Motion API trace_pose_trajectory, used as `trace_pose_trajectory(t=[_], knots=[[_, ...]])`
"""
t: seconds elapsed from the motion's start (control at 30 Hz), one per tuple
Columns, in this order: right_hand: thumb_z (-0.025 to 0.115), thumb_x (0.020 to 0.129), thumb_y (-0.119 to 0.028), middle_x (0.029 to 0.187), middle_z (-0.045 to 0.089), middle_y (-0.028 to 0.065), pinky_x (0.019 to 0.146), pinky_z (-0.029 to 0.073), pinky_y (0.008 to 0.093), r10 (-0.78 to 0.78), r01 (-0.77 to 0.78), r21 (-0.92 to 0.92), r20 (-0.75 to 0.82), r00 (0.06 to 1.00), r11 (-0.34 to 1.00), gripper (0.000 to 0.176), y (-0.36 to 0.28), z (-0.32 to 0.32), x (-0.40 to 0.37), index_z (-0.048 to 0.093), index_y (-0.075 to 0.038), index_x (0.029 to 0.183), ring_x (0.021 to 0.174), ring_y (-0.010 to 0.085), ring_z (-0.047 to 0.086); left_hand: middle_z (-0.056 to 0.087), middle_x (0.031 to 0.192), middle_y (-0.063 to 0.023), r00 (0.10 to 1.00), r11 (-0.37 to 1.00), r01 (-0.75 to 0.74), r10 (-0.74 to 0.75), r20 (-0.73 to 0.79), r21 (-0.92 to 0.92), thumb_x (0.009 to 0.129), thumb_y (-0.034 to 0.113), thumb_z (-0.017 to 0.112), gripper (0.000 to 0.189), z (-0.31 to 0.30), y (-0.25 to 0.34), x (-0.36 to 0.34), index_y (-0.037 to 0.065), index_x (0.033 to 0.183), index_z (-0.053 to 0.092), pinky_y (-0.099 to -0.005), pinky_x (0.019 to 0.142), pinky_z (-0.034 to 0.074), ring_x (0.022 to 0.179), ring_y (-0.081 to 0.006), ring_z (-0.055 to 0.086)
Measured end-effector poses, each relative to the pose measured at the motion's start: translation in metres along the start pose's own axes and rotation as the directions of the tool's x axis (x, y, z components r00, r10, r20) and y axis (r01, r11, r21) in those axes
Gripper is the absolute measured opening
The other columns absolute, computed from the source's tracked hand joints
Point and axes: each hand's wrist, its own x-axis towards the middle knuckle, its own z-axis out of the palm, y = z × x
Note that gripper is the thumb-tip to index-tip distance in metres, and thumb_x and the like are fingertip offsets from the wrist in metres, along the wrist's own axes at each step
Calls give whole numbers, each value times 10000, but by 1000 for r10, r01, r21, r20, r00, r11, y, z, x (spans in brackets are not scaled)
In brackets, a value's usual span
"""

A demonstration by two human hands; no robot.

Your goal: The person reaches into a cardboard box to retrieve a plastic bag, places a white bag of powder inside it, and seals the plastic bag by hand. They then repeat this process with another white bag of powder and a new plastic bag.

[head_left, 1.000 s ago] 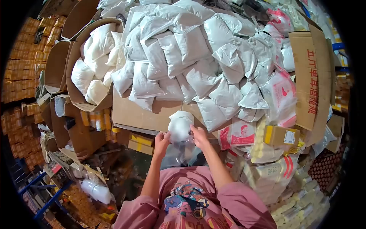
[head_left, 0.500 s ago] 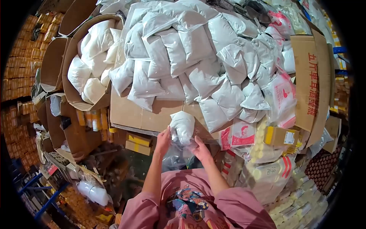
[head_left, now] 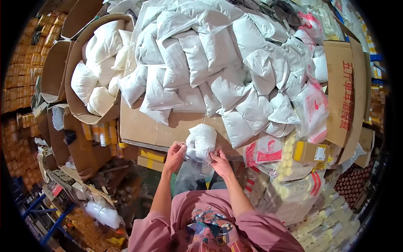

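Observation:
A plastic bag of white powder-like filling [head_left: 201, 140] rests at the near edge of the cardboard-covered table [head_left: 145, 126]. My left hand [head_left: 175, 154] pinches the bag's clear plastic on its left side. On the right side, my right hand [head_left: 220, 162] has its fingers closed on the plastic near the bag's lower end. The loose clear part of the bag hangs down between my hands toward my lap. Behind it lies a large pile of similar filled white bags [head_left: 193, 59].
Left of the pile, an open cardboard box [head_left: 71, 84] holds several white bags. On the right are a tall cardboard box [head_left: 339, 92], a pink-printed package [head_left: 268, 147] and a small brown box [head_left: 310, 151]. Stacked orange-brown packs [head_left: 25, 63] line the far left.
My hands have shifted slightly; the right hand now grips closer in against the bag. The bag looks a little fuller and rounder toward me. The view has moved slightly.

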Motion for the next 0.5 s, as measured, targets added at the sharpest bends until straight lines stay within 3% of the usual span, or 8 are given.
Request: trace_pose_trajectory(t=[0.03,0.13,0.23,0.3,0.33,0.4,0.43,0.5], knots=[[649,863,-37,949,541,-1,820,464,287,-16,16,-42,-3,1000,999,182,-6,8,0,498,-123,920,844,143,564,527,848,39,1000,999,-10,10,-4,-50,945,82,552,54,2,1,3,74,901,523,-208,653,377,735,-53,463],[679,846,-72,902,507,1,710,436,249,-125,203,-518,183,975,831,169,-23,-8,15,512,-95,833,729,118,505,505,831,46,997,991,75,-72,28,-111,959,108,536,86,2,14,7,94,878,511,-202,626,360,699,-49,435],[699,821,-93,834,477,24,627,402,256,-415,476,-876,406,814,76,208,-52,30,2,504,-50,764,665,128,455,480,799,63,984,991,109,-119,134,77,962,168,547,107,2,27,18,96,887,519,-197,609,352,682,-44,419],[680,833,-129,905,557,94,635,431,289,-407,473,-880,420,811,34,228,-60,39,3,496,-1,789,670,182,493,470,781,67,955,937,102,-186,231,334,953,187,569,123,2,50,22,89,893,525,-195,613,351,690,-42,418],[674,840,-139,937,578,108,644,435,296,-372,470,-881,421,827,47,234,-65,47,2,493,2,792,675,196,501,469,767,66,919,946,120,-220,328,301,937,189,597,148,3,57,23,72,866,541,-197,625,354,705,-40,427],[642,869,-172,1037,628,144,670,450,320,-339,470,-882,432,836,33,263,-71,50,8,470,13,795,687,250,524,483,769,60,926,881,128,-271,263,456,929,172,609,149,3,72,22,58,849,555,-199,638,358,716,-41,437],[639,873,-182,967,625,142,652,444,329,-372,468,-882,414,831,63,274,-71,49,11,461,8,784,666,262,513,490,770,57,929,838,133,-291,227,530,925,164,614,150,4,76,23,51,840,562,-200,644,359,721,-41,441],[633,880,-202,827,620,138,617,432,346,-433,466,-876,375,820,125,298,-67,48,17,444,-2,764,626,288,491,506,778,50,960,877,-89,-51,275,471,920,152,618,143,5,73,28,30,855,582,-204,647,363,733,-38,441]])
